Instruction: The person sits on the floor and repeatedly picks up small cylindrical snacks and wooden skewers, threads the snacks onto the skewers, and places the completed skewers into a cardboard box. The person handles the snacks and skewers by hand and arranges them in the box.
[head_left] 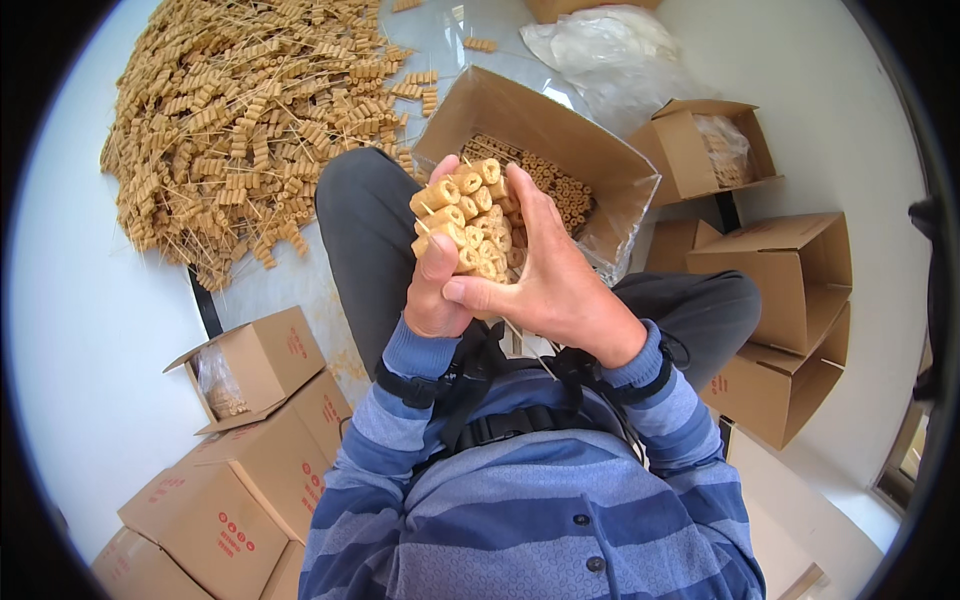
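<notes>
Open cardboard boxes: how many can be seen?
3. A large open box beyond the hands, a small open box at upper right, another small one at left. Others may be hidden.

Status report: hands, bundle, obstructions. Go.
Left hand and right hand clasped on skewer bundle. Bundle above open box. Nothing between.
</notes>
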{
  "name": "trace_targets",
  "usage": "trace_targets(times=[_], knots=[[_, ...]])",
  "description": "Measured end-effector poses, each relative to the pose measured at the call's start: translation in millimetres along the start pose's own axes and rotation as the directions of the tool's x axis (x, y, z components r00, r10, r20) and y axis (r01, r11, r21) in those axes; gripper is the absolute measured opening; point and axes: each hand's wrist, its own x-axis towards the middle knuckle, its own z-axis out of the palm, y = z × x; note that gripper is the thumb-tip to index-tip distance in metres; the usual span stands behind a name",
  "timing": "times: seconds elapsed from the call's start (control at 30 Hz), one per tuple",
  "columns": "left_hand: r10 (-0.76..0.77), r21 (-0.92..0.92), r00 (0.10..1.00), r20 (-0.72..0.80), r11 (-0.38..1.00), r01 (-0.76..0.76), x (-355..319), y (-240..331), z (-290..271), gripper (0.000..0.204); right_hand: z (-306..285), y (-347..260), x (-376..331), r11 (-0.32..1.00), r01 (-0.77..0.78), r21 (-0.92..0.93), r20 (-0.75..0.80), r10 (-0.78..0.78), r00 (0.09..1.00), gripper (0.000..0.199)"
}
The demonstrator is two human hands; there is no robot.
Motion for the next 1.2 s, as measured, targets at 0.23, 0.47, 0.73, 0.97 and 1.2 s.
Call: trace_targets(times=[0.23, 0.47, 0.73, 0.97, 1.2], knots=[[-0.02, 0.043, 0.991, -0.133, 0.999, 0.026, 4, -20, -1, 0.084, -7, 22, 9, 0.993, -0.109, 0.045, 0.019, 0.108, 0.994, 0.104], [-0.083, 0.076, 0.99, -0.117, 0.993, 0.092, 26, -25, -3, 0.085, -26, 34, 30, 0.982, -0.191, 0.016, 0.077, 0.189, 0.979, 0.102], [-0.201, 0.389, 0.979, -0.032, 0.9, 0.197, 96, 4, -27, 0.086, -72, 58, 97, 0.966, -0.254, -0.042, 0.06, 0.256, 0.965, 0.103], [-0.167, 0.987, 0.985, -0.036, -0.162, 0.008, 159, 37, -75, 0.055, -76, 145, 155, 0.876, -0.313, -0.367, -0.152, 0.275, 0.949, 0.087], [-0.77, 0.678, 0.596, -0.227, -0.565, -0.471, 193, -9, -102, 0.032, -17, 219, 168, 0.558, -0.212, -0.802, -0.157, 0.145, 0.977, 0.093]])
